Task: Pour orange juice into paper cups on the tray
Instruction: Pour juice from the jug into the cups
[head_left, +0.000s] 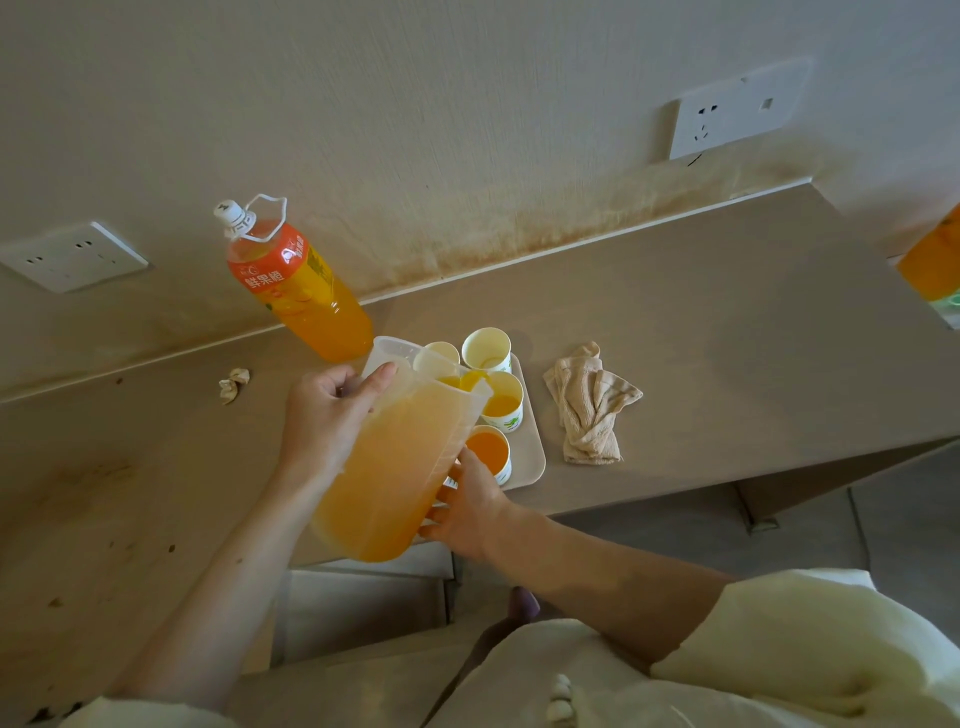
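Tabletop (727, 338): tray (529, 441) sitting near its front edge.
Jug (400, 457): sloshing, probably heavy and slick.
Left grip (327, 410): I'm clamping the top.
Right grip (467, 509): flat-fingered, propping the base.

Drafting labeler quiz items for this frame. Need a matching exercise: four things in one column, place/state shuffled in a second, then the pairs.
Things:
1. pitcher
2. juice bottle
3. cloth
4. nearest cup

Place/state:
A. holds juice, at the near end of the tray
B. capped, standing at the back of the counter
C. tilted toward the cups, gripped by the left hand
D. crumpled, lying right of the tray

Pairs: 1-C, 2-B, 3-D, 4-A
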